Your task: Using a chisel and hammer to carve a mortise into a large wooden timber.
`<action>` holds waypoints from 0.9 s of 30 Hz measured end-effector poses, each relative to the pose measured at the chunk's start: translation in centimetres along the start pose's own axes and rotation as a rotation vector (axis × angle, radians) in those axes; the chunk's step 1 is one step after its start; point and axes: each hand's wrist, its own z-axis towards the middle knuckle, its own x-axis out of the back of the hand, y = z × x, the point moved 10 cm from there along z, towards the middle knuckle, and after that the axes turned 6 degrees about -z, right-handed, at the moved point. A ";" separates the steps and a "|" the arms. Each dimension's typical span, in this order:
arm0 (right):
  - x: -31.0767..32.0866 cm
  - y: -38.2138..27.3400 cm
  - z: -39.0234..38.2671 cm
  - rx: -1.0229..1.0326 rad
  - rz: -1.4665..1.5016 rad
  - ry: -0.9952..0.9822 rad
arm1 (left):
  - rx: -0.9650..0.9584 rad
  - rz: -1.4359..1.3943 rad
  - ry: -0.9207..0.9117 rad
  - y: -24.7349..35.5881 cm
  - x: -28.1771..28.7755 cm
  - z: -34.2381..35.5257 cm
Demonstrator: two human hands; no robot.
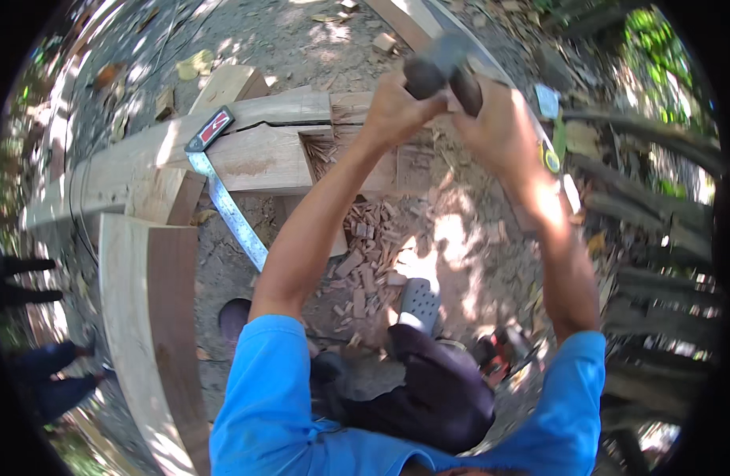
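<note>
Both my arms reach forward to the top of the view, hands close together. My right hand (pixel 492 119) is closed round the dark handle of a hammer (pixel 448 57), whose thick grey head is blurred. Just left of it my left hand (pixel 401 107) is closed, its fingers curled by the dark end of the hammer head; what it grips is hidden. Below the left forearm lies a wooden beam (pixel 254 163) with a notch (pixel 321 151) cut into it, chips inside. A metal try square (pixel 226 208) with a dark and red stock leans on the beam.
Wood chips (pixel 365 278) litter the ground near my grey clog (pixel 420 303). A thick squared timber (pixel 135 317) runs along the left. A red and black tool (pixel 500 353) lies beside my leg, a yellow tape measure (pixel 550 157) to the right. Another person's legs (pixel 55 381) show far left.
</note>
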 end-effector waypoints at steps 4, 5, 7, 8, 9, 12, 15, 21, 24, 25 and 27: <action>0.9 0.8 -3.5 -0.150 0.173 -0.108 | 0.048 -0.076 -0.080 -1.1 0.1 -2.0; 0.7 2.1 -5.3 -0.224 0.303 -0.143 | 0.043 -0.079 -0.083 -0.7 0.0 -2.7; 0.1 4.5 -8.5 -0.327 0.369 -0.146 | -0.109 0.029 -0.149 1.5 -0.5 -4.2; 0.7 5.0 -9.5 -0.347 0.280 -0.105 | -0.113 0.019 -0.152 2.1 -0.7 -2.5; -0.6 5.9 -10.2 -0.447 0.312 -0.159 | 0.023 -0.079 -0.027 1.2 1.2 0.5; -2.4 5.9 -11.3 -0.511 0.386 -0.208 | 0.182 -0.245 0.118 -2.4 4.9 4.1; -1.5 8.2 -12.7 -0.518 0.426 -0.158 | 0.122 -0.330 0.092 -2.3 2.7 3.2; 4.3 2.1 -10.4 -0.339 0.672 -0.044 | -0.073 -0.218 0.101 2.0 3.3 -0.1; 9.6 -1.8 -8.5 -0.144 0.729 0.192 | -0.073 -0.202 0.102 1.6 3.1 -0.8; 11.9 -3.2 -8.1 -0.099 0.714 0.302 | -0.069 -0.173 0.063 0.4 2.9 -0.8; 14.9 -5.0 -6.2 0.084 0.944 0.333 | -0.076 -0.200 0.104 0.2 2.6 -1.1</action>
